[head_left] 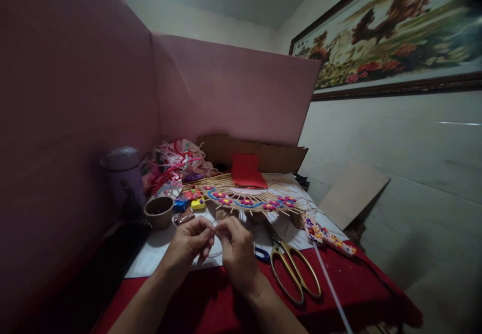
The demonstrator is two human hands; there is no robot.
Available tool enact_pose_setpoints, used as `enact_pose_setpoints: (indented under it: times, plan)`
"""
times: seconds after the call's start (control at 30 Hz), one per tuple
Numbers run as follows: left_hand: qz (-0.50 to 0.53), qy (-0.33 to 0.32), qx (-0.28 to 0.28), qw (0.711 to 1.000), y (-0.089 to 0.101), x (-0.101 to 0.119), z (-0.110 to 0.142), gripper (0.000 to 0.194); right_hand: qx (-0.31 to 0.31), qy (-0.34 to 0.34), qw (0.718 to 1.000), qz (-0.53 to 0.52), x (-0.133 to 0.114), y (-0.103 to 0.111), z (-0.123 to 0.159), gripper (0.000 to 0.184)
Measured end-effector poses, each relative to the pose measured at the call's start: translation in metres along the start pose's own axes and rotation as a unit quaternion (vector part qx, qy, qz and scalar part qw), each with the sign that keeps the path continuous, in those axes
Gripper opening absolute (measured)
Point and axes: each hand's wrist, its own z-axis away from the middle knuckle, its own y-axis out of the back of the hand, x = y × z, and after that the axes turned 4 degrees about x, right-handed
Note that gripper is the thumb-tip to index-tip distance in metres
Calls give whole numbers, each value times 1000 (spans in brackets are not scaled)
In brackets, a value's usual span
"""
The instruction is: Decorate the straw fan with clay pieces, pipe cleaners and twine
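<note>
My left hand [192,241] and my right hand [236,246] meet fingertip to fingertip above the front of the white sheet. Both are closed in a pinch, and whatever lies between the fingers is too small to make out. Just beyond them stands a curved cardboard band [244,202], decorated with pink flowers, yellow centres and a wavy blue line, with thin sticks poking out along its edges. Gold-handled scissors [291,268] rest to the right of my right hand. Near my left hand are a brown packet [184,217] and blue and yellow packets [198,203].
A brown cup [158,213] and a purple tumbler [124,178] stand at left. Behind are bagged pink and red strands [181,160] and red paper [246,171]. A flower-patterned glue gun [327,236] with a clear stick lies at right. Pink panels [233,93] enclose the back and left.
</note>
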Motion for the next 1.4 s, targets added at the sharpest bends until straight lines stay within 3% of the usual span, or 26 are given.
enact_pose_setpoints:
  times: [0.23,0.57,0.93,1.1,1.4]
  plan:
    - [-15,-10,-10,1000,3,-6,-4,27,-3,26,1000,12,6,-3,2,24]
    - [-51,-40,8,998,4,-5,-4,29,9,3,1000,26,5,-2,1,19]
    - [46,45,36,997,-2,6,3,28,23,-12,999,-26,-5,3,0,14]
    - [13,35,59,998,-5,4,1,25,2,-4,999,-42,-4,4,1,16]
    - [-23,23,-30,999,-4,1,2,24,42,-26,998,-29,-3,6,-2,12]
